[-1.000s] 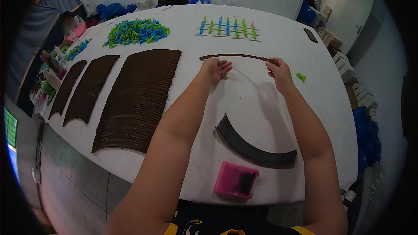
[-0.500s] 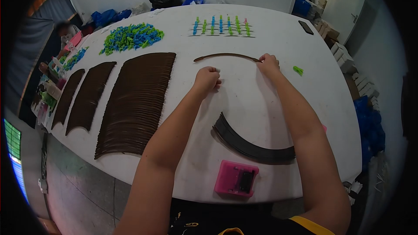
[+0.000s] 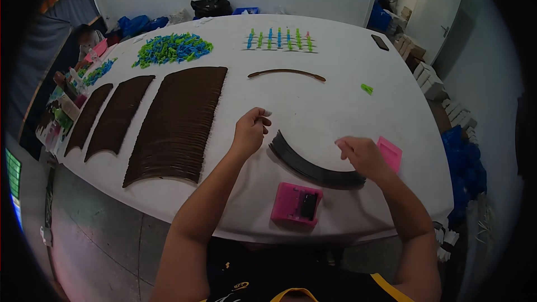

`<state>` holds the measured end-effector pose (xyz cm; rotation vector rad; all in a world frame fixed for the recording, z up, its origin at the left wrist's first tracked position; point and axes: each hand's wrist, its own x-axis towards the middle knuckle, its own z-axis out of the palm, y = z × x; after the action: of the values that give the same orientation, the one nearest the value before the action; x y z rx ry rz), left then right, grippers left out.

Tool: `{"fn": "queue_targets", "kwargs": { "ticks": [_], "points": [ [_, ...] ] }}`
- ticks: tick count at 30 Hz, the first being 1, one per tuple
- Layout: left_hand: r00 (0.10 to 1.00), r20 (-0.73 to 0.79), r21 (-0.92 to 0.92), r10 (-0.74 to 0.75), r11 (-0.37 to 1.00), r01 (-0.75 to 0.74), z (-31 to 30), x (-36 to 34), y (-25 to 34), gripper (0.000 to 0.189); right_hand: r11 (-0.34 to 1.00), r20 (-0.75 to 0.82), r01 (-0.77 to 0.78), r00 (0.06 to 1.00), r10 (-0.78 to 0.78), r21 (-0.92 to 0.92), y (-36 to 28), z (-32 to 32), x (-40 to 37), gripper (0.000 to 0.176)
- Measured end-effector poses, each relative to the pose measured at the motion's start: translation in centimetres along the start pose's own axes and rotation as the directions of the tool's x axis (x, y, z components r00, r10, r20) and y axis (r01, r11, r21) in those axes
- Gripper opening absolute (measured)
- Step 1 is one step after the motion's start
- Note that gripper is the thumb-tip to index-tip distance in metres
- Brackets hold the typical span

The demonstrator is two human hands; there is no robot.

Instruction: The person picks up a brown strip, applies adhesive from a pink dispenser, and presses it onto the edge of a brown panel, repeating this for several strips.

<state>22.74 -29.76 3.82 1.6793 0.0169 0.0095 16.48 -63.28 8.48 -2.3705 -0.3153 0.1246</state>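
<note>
My left hand (image 3: 253, 130) hovers over the table with its fingers loosely curled and apart, holding nothing. Left of the black stack's right end, my right hand (image 3: 362, 155) hangs in the air, fingers bent and apart, with nothing visible in them. Between and below the hands lies a curved stack of thin black strips (image 3: 313, 172). A single curved brown strip (image 3: 286, 71) with thicker ends rests beyond both hands, untouched. Close to the near table edge sits a pink block (image 3: 284, 207) with a black part on it.
Brown strips lie in a large row (image 3: 176, 126) and two smaller rows on the left. Behind them is a heap of green and blue clips (image 3: 173, 49). Clipped strips (image 3: 279, 40), a phone (image 3: 380, 42), a green clip (image 3: 367, 89) and a pink piece (image 3: 390, 154) also lie on the table.
My right hand has let go of the brown strip's right end and come back toward the black stack. My left hand has drawn nearer to me. The brown strip stays on the table.
</note>
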Motion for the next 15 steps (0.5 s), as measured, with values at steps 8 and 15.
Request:
{"fn": "queue_targets", "kwargs": {
  "ticks": [8, 15],
  "points": [
    [0.985, 0.115, 0.032, 0.127, 0.991, -0.131, 0.3, -8.5, 0.8, 0.03, 0.785, -0.194, 0.411, 0.817, -0.543, -0.464, 2.5, 3.8, -8.9, 0.023],
    [0.934, 0.238, 0.225, 0.266, 0.921, -0.319, -0.6, -12.7, 3.4, 0.026, 0.722, -0.213, 0.429, 0.762, -0.612, -0.543, 4.7, 4.8, -8.9, 0.012]
  ]
}}
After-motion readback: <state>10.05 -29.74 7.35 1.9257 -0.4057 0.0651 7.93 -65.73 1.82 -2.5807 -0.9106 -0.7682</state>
